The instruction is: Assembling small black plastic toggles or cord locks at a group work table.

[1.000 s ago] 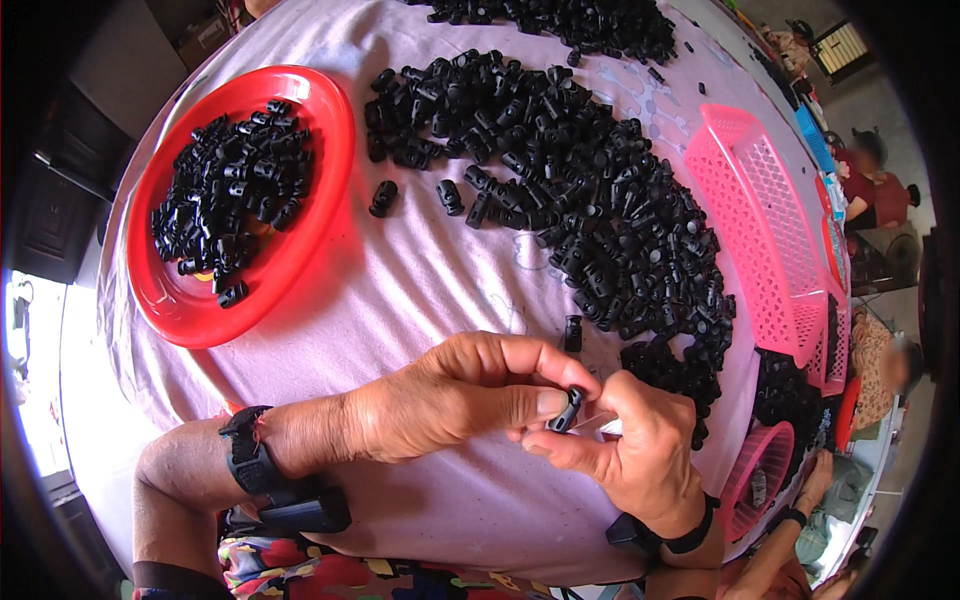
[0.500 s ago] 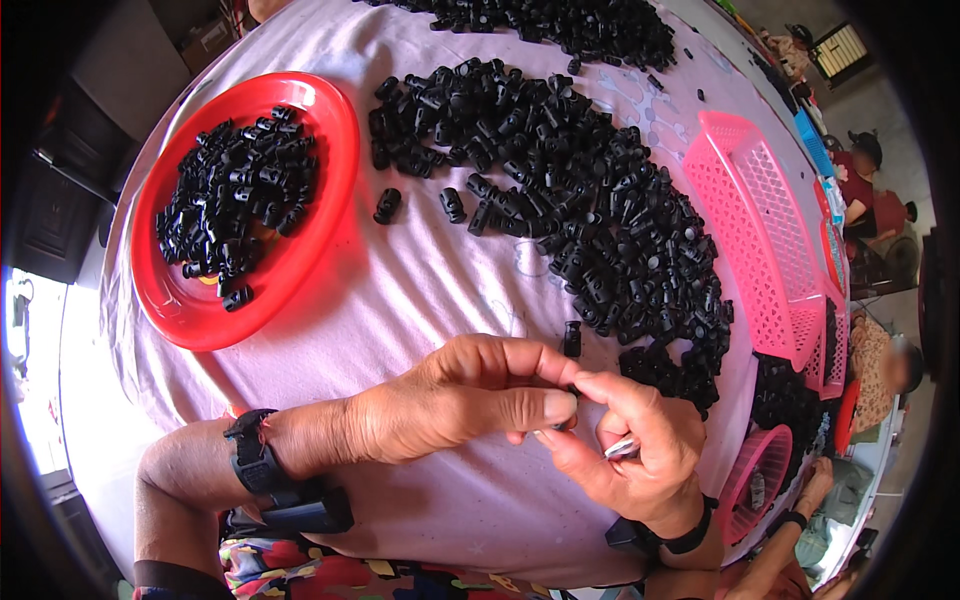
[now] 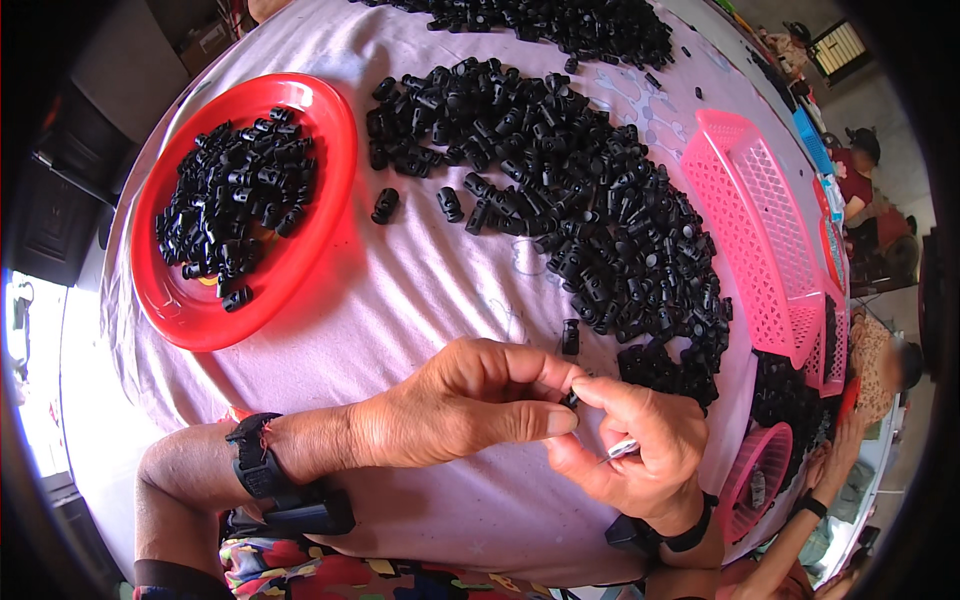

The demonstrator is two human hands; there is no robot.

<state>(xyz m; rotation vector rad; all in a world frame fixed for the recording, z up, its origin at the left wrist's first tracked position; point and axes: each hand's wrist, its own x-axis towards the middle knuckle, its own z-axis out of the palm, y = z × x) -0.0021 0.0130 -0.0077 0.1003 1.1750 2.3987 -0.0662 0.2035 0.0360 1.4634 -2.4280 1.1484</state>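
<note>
My left hand [image 3: 455, 400] is closed in a pinch, thumb and forefinger on a small black cord lock [image 3: 571, 399], mostly covered by fingers. Against it from the right comes my right hand [image 3: 655, 445], its thumb and finger bent near the piece. A small silver metal tool [image 3: 624, 447], its kind unclear, is gripped in that hand. Just beyond the fingertips a single cord lock [image 3: 570, 337] stands on the cloth. A large heap of black cord locks [image 3: 600, 220] spreads past both hands.
At the left, a red plate [image 3: 345, 160] holds many cord locks. Pink cloth [image 3: 440, 290] covers the table. A pink perforated basket [image 3: 750, 220] and a pink round basket [image 3: 750, 480] stand at the right. Another person's arm [image 3: 835, 470] reaches in at the lower right.
My right thumb has drawn slightly back from my left thumb, and the tool shows a little more. The other person's hand at the right has moved farther up.
</note>
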